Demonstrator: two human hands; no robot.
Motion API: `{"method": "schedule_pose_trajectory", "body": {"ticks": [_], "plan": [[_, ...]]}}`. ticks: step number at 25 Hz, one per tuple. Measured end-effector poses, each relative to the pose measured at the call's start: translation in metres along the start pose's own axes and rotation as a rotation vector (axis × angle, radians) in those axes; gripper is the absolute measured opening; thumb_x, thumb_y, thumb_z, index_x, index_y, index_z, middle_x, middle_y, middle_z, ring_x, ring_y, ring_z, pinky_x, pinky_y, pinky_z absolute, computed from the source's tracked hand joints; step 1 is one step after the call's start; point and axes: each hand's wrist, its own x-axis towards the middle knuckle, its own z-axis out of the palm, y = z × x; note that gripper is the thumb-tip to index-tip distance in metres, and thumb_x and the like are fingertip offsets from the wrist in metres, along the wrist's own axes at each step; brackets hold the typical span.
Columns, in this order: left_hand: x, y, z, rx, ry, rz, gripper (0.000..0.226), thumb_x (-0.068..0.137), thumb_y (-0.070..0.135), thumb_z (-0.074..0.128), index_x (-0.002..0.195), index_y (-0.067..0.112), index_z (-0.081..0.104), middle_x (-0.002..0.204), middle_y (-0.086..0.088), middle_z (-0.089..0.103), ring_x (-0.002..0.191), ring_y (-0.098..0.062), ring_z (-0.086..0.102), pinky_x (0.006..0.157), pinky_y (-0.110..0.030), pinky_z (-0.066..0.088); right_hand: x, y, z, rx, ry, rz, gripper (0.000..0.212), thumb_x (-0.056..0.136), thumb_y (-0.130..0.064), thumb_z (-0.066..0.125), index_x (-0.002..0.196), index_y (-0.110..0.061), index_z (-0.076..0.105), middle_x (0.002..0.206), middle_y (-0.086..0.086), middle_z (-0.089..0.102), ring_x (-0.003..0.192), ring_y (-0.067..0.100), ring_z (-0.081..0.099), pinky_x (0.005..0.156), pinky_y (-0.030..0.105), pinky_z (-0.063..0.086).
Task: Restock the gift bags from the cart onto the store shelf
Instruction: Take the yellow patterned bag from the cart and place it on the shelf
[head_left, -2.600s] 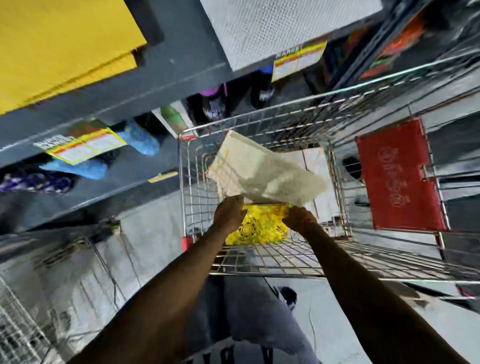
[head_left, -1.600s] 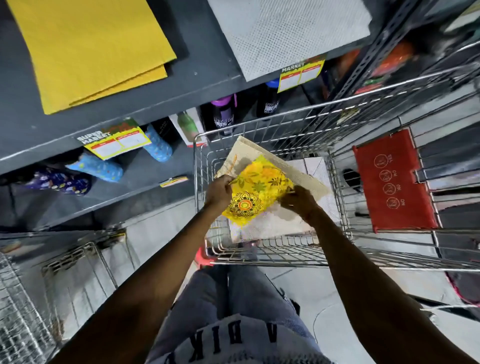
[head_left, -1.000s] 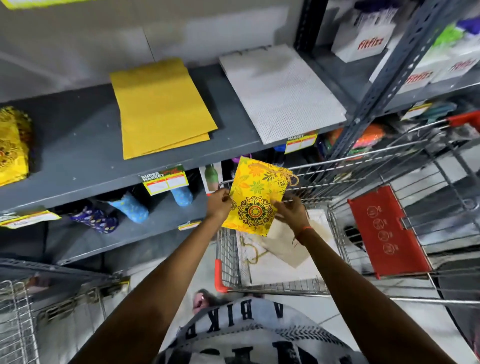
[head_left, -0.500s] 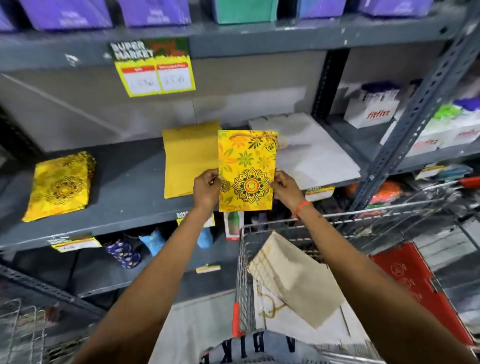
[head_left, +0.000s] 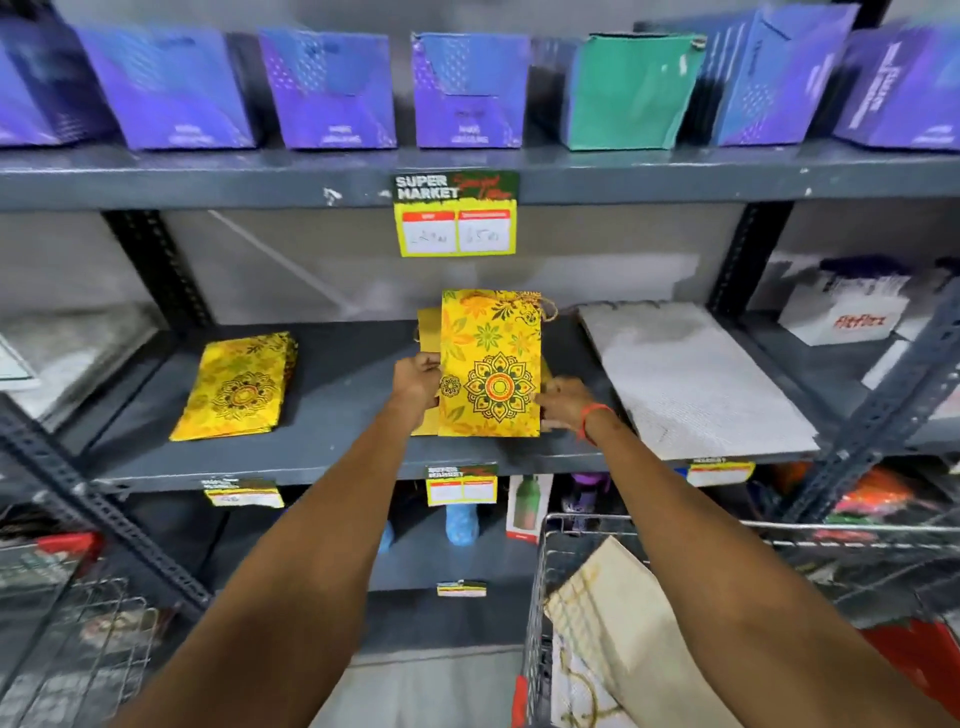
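I hold a flat yellow gift bag with a floral mandala print (head_left: 491, 364) upright over the middle grey shelf (head_left: 332, 457). My left hand (head_left: 418, 382) grips its left edge and my right hand (head_left: 563, 408) grips its lower right edge. Behind it lies a plain yellow bag stack (head_left: 427, 332), mostly hidden. A stack of matching mandala bags (head_left: 236, 387) lies on the same shelf to the left. The wire cart (head_left: 587, 525) stands at lower right with a beige bag (head_left: 618, 639) inside.
A white textured bag (head_left: 691, 374) lies flat on the shelf to the right. Purple and green bags (head_left: 628, 88) line the upper shelf, with a price tag (head_left: 456, 218) on its edge. Bottles stand on the lower shelf. Slanted metal uprights (head_left: 883, 410) flank the bay.
Both hands lifted the mandala bag out of the cart and carried it up and forward to the middle shelf. My view rose from the cart to the shelves.
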Motion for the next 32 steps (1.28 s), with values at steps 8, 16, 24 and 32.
{"method": "schedule_pose_trajectory", "body": {"ticks": [8,16,24,32], "plan": [[0.029,-0.028,-0.116,0.022,0.301,0.058,0.026,0.091,-0.004,0.045,0.107,0.000,0.065,0.092,-0.007,0.058,0.084,-0.017,0.049,0.066,-0.026,0.039,0.031,-0.062,0.128,0.269,-0.271,-0.007,0.016,0.092,0.009,0.047,0.080,-0.001,0.052,0.082,0.008,0.049,0.063,0.017,0.048,0.039,0.013,0.054],[0.067,-0.083,-0.269,-0.027,0.729,-0.075,0.027,0.080,-0.009,0.058,0.106,-0.009,0.066,0.113,-0.017,0.067,0.098,-0.018,0.058,0.068,-0.021,0.052,0.031,-0.124,0.308,0.079,-0.306,-0.078,0.022,0.085,-0.003,0.061,0.102,0.011,0.064,0.086,0.021,0.066,0.098,0.037,0.068,0.089,0.049,0.056],[0.071,-0.081,-0.275,0.398,0.740,-0.185,0.029,0.089,0.004,0.048,0.112,-0.006,0.061,0.117,-0.035,0.061,0.112,-0.044,0.057,0.093,-0.046,0.045,0.042,-0.127,0.340,-0.232,-0.257,-0.246,0.019,0.089,-0.016,0.056,0.083,0.000,0.063,0.112,0.029,0.064,0.115,0.038,0.054,0.094,0.041,0.046],[-0.035,-0.093,-0.084,0.263,0.488,0.160,0.043,0.090,0.008,0.053,0.132,0.004,0.051,0.132,-0.021,0.058,0.123,-0.032,0.055,0.101,-0.034,0.042,0.014,-0.034,0.194,0.033,-0.168,-0.252,0.030,0.088,-0.005,0.056,0.113,0.012,0.058,0.102,0.026,0.067,0.086,0.025,0.055,0.094,0.052,0.050]]}}
